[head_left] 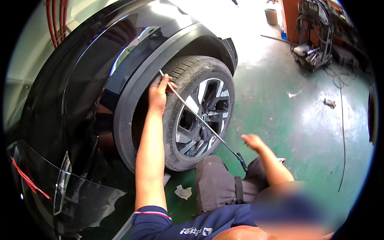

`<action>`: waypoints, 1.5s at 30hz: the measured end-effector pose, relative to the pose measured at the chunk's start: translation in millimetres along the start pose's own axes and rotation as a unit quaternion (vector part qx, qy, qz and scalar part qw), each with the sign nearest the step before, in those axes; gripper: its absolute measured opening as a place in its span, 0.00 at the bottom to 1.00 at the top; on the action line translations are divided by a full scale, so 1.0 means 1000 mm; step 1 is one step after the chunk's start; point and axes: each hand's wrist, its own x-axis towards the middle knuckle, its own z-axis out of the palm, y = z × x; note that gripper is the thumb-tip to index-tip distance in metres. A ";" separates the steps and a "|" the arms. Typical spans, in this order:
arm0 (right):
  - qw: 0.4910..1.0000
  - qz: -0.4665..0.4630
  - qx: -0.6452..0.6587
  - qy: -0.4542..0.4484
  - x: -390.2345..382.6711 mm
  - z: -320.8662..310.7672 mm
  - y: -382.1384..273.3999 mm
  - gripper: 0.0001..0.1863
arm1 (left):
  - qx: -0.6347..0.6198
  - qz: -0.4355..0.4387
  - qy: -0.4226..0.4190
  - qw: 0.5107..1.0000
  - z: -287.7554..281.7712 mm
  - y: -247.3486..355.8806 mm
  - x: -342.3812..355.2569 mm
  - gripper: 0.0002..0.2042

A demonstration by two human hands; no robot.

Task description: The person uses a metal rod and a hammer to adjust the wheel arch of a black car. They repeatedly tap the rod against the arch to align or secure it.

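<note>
My left hand [159, 94] is closed around the upper end of a long, thin metal rod [186, 105], at the gap between the tyre and the wheel arch. The rod slants down across the wheel [205, 116] to a dark handle [241, 162] beside my knees. My right hand [252, 141] is a little above and right of that handle, apart from it, its fingers loosely bent with nothing visible in them. The wheel has a black tyre and a two-tone rim. Black plastic trim [132, 90] edges the arch of a dark car [76, 88].
A white crumpled scrap [183, 192] lies on the green floor by my knee. A cart of equipment [314, 36] stands at the far right. A cable [342, 132] runs along the floor there, near a small metal part [329, 103]. A bin [271, 17] is at the back.
</note>
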 end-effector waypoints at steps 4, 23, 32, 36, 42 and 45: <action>0.911 0.282 0.227 -0.198 -0.012 0.089 0.023 0.49 | -0.013 0.002 -0.013 1.000 -0.003 0.003 0.003 0.18; 0.857 0.209 0.428 -0.198 -0.067 0.076 0.056 0.13 | -0.093 0.121 0.095 0.984 0.040 -0.019 0.056 0.14; 0.845 0.293 0.402 -0.197 -0.066 0.129 0.041 0.12 | -0.122 0.166 0.124 0.971 0.039 -0.033 0.061 0.07; 0.844 0.296 0.408 -0.184 -0.082 0.119 0.024 0.11 | -0.078 0.192 0.135 0.969 0.037 -0.016 0.056 0.13; 0.842 0.289 0.398 -0.221 -0.051 0.110 0.040 0.11 | -0.105 0.233 0.130 0.958 0.046 -0.002 0.065 0.13; 0.820 0.293 0.438 -0.223 -0.074 0.120 0.023 0.12 | -0.186 0.133 0.072 0.971 0.041 -0.010 0.064 0.07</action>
